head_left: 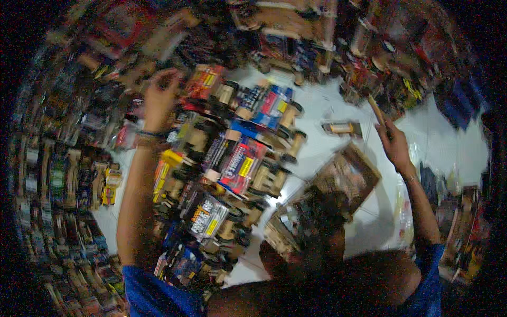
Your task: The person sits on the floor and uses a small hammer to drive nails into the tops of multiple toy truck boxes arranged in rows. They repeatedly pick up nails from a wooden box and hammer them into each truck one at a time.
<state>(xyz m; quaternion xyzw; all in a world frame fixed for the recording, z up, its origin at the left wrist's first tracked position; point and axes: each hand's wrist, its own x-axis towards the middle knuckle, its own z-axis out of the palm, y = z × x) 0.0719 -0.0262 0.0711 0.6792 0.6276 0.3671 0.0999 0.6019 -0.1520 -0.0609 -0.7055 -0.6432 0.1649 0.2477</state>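
Two bare hands are raised in the frame. The left hand [158,98], in the upper left, is blurred; its fingers are curled near the top of a stack of wrapped packages [232,158], but whether they are closed on anything cannot be told. A bracelet [150,134] is worn at that wrist.

The right hand [395,145], at the right of the frame, is closed around a thin tan stick [376,110], whose long axis runs up and to the left from the fingers, toward cluttered goods at the upper right.

The stack lies lower right of the left hand, well apart from the right hand. It is made of glossy, colourful rectangular packs on pale cardboard tubes. A flat brown cardboard tray [346,177] is seen on the white floor [449,142] between the arms.
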